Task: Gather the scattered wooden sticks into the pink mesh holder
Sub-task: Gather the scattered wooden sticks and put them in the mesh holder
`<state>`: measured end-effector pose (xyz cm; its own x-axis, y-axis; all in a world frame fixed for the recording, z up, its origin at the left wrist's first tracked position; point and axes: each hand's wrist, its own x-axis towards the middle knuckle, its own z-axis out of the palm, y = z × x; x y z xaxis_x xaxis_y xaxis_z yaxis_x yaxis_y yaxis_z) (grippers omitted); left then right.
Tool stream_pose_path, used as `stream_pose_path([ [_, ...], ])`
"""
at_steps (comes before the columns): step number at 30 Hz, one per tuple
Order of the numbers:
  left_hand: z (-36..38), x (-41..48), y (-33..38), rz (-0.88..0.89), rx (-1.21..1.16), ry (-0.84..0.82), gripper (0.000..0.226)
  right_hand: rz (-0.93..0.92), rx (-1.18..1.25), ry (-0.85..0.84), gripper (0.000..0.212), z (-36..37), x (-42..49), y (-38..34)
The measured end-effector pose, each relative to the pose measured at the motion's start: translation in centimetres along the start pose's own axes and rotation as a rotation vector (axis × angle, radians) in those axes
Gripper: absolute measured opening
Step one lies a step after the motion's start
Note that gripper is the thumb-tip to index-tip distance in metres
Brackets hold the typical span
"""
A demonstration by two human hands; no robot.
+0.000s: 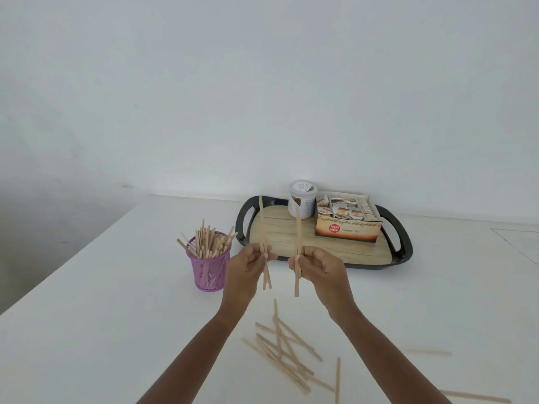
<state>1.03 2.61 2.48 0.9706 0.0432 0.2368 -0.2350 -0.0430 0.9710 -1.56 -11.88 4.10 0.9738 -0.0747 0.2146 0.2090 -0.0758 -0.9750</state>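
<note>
Sticks are being held upright in both hands at the middle of the frame, above the table (pixel 116 316). A small bundle (pixel 261 225) is being pinched by the curled fingers and thumb of the left hand (pixel 248 266); it seems to be 2 or 3 sticks, though the count cannot be told. A thinner bundle (pixel 298 228) of 1 or 2 sticks is being gripped the same way by the right hand (pixel 319 268). The 2 bundles are being held near each other but apart.

The holder (pixel 208 272) is standing just left of the left hand and is already crowded with sticks, some leaning out over the rim.

A drop into the holder is probably being prepared. It is likely being done well if:
- the lower ends are being squared together, so that no stick is catching on the rim;
- the bundle is being aimed at a gap between the standing sticks rather than onto their tips;
- the sticks are being lowered steeply and released low, so that the light holder is not being tipped or the leaning sticks knocked out.

A crossed pile (pixel 284 348) is lying at lower centre, with 3 strays (pixel 337 380) toward the lower right, so much is yet to be gathered. A tray (pixel 402 249) is sitting behind the hands, right of centre.
</note>
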Motion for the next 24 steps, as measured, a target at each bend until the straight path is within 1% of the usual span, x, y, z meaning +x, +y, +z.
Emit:
stream_pose_path([
  [2,-1.5,0.6,1.1,0.064,0.009,0.045,0.017,-0.01,0.112,-0.032,0.023,2.2,0.8,-0.8],
  [4,-3.2,1.2,2.2,0.121,0.03,0.092,0.02,-0.027,0.174,-0.046,0.022,4.2,1.7,-1.6],
  [6,-4.9,2.1,3.3,0.144,0.034,0.135,0.023,-0.048,0.202,-0.054,0.019,6.1,2.6,-2.4],
  [9,-7.2,3.8,4.4,0.185,0.043,0.209,0.018,-0.086,0.23,-0.053,0.019,8.7,4.1,-3.5],
  [12,-8.8,5.3,4.8,0.215,0.058,0.255,0.016,-0.123,0.234,-0.018,0.014,10.9,5.6,-4.3],
  [15,-9.8,6.2,4.2,0.214,0.142,0.264,0.015,-0.15,0.243,0.044,0.014,12.8,6.7,-4.4],
  [19,-9.9,6.7,2.5,0.167,0.278,0.249,0.015,-0.143,0.205,0.096,0.01,14.9,7.0,-3.1],
  [24,-10.2,6.7,1.1,0.13,0.353,0.194,0.018,-0.047,0.091,0.117,0.011,16.3,7.3,-1.3],
])
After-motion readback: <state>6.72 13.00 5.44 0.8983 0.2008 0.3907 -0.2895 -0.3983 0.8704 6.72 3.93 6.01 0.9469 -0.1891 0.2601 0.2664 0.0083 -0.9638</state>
